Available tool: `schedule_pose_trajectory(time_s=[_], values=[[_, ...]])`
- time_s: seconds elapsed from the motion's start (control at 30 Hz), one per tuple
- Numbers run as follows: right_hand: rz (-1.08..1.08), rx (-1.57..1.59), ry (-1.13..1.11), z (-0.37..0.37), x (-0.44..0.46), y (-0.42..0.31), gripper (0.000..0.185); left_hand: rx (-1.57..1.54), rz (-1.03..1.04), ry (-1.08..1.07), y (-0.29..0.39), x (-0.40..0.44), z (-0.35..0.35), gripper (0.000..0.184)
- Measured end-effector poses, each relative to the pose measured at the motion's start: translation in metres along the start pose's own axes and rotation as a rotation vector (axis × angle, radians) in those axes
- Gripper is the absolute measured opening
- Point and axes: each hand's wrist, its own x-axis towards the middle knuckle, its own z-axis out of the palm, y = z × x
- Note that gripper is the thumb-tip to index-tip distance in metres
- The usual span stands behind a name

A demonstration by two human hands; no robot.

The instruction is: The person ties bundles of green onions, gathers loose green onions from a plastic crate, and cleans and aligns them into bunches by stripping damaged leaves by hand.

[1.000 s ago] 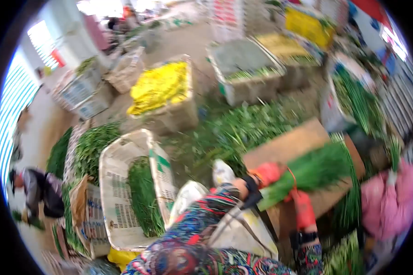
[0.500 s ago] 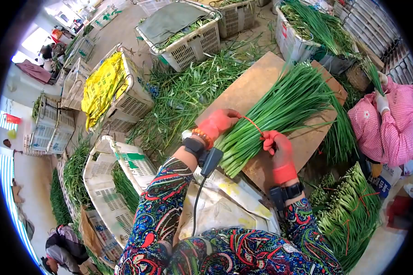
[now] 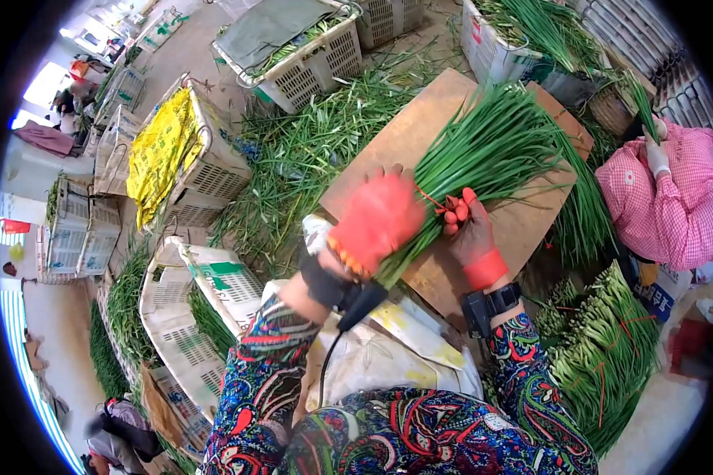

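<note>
A bundle of long green chives [image 3: 491, 150] lies aslant on a brown board [image 3: 366, 176], its pale cut ends toward me. A thin red tie [image 3: 429, 198] runs round the bundle near its lower part. My right hand [image 3: 474, 237], in a red-palmed glove, is at the bundle's right side with its fingers closed on the tie. My left hand [image 3: 380, 220], in a red glove, is over the lower left of the bundle, covering part of the stalks. Motion blurs its fingers, so their grip cannot be made out.
Tied chive bundles [image 3: 606, 348] are stacked at the lower right. A co-worker in a pink checked top [image 3: 657, 198] sits at the right, holding chives. White crates [image 3: 325, 67] stand at the back and left, one under a yellow sack [image 3: 166, 150]. Loose leaves [image 3: 293, 158] litter the floor.
My left hand has moved from the bundle's left edge to over the stalks and is now blurred. My right hand stays by the tie, turned slightly upward. The view has shifted a little.
</note>
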Motion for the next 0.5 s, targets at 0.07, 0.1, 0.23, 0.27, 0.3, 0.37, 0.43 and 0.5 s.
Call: schedule_pose_trajectory(time_s=[0.07, 0.1, 0.23, 0.27, 0.3, 0.37, 0.43, 0.5], values=[[-0.047, -0.091, 0.004, 0.024, -0.005, -0.002, 0.019, 0.090, -0.023, 0.108, 0.023, -0.014, 0.013, 0.081], [-0.066, -0.132, -0.119, 0.026, -0.005, -0.003, 0.018, 0.101, -0.028, 0.130, 0.027, -0.017, 0.018, 0.091], [-0.088, -0.565, -0.145, 0.083, -0.016, -0.005, 0.021, -0.328, -0.073, -0.222, -0.006, -0.011, 0.013, 0.102], [-0.126, -0.631, -0.189, 0.091, -0.012, -0.005, 0.022, -0.484, -0.110, -0.342, -0.016, -0.005, 0.004, 0.102], [-0.129, -0.628, -0.192, 0.096, -0.004, -0.002, 0.022, -0.499, -0.090, -0.378, -0.022, -0.002, -0.002, 0.099], [-0.115, -0.692, -0.117, 0.109, 0.007, 0.001, 0.022, -0.101, -0.099, -0.232, -0.007, -0.007, -0.005, 0.096], [-0.058, -0.675, -0.056, 0.120, 0.015, 0.004, 0.026, -0.527, -0.227, -0.058, 0.004, -0.003, 0.005, 0.088], [-0.056, -0.774, -0.062, 0.126, 0.014, 0.008, 0.029, -1.785, -0.466, 0.169, 0.004, 0.008, 0.036, 0.074]])
